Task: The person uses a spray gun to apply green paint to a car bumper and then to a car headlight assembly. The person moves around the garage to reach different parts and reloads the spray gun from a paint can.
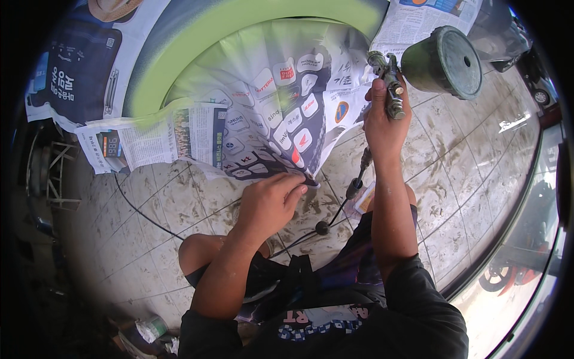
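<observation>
My right hand [385,128] is wrapped round a metal spray gun [393,90], raised at the right. A dark, round paint cup [442,63] is fixed to the gun and tips sideways, its lid toward the right. In front of me a curved panel [158,81], like a car's wheel arch, is coated light green, with darker grey along its outer edge. Newspaper sheets [281,110] cover the opening under the arch, dusted green near the top. At the lower corner of that paper, my left hand [269,203] pinches the edge between thumb and fingers.
A black hose [338,215] runs from the gun down past my knees and across the tiled floor [442,143], which is stained. More newspaper [146,143] hangs at the panel's left. A glass pane [514,263] stands at the right. Clutter with a green-and-white can [152,328] sits lower left.
</observation>
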A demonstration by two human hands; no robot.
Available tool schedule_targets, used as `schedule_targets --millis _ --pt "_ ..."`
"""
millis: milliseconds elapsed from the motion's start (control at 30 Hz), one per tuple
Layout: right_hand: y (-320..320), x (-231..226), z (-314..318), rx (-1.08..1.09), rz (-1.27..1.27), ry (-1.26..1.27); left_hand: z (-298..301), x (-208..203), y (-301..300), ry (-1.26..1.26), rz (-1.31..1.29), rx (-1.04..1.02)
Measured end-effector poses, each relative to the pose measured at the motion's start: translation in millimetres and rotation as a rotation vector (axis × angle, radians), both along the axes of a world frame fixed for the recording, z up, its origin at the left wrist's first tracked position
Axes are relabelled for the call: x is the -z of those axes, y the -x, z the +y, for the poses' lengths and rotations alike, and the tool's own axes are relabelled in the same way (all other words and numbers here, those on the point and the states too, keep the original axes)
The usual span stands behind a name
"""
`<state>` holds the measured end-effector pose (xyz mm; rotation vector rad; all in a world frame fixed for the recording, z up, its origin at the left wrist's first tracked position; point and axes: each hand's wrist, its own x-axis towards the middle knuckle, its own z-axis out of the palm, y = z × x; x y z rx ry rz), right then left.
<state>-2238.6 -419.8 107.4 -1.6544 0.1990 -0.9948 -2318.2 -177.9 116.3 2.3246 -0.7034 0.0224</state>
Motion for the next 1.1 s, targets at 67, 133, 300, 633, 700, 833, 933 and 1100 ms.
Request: schedule_targets --millis 67,133,300,633,700,833,933,1100 --pt "1 -5 2 -0.03 0.001 -0.028 1 1 1 -0.055 0.027 0.0" --pt "11 -13 8 -0.126 0.013 -0.101 3 2 3 -0.12 0.058 0.001" --pt "44 -37 33 -0.439 -0.035 -0.22 10 8 7 -0.353 0.155 0.083" --pt "54 -29 79 -0.488 0.023 -0.245 28 11 21 -0.412 0.198 0.019" --pt "48 -32 82 -0.517 0.004 -0.278 29 12 28 -0.477 0.266 0.052" --pt "44 -37 98 -0.725 -0.067 -0.296 34 18 40 -0.609 0.383 0.144" --pt "40 -35 117 -0.7 -0.065 -0.11 36 22 46 -0.634 0.442 0.158" --pt "46 -27 141 -0.876 0.069 -0.037 44 12 47 -0.585 0.467 0.036"
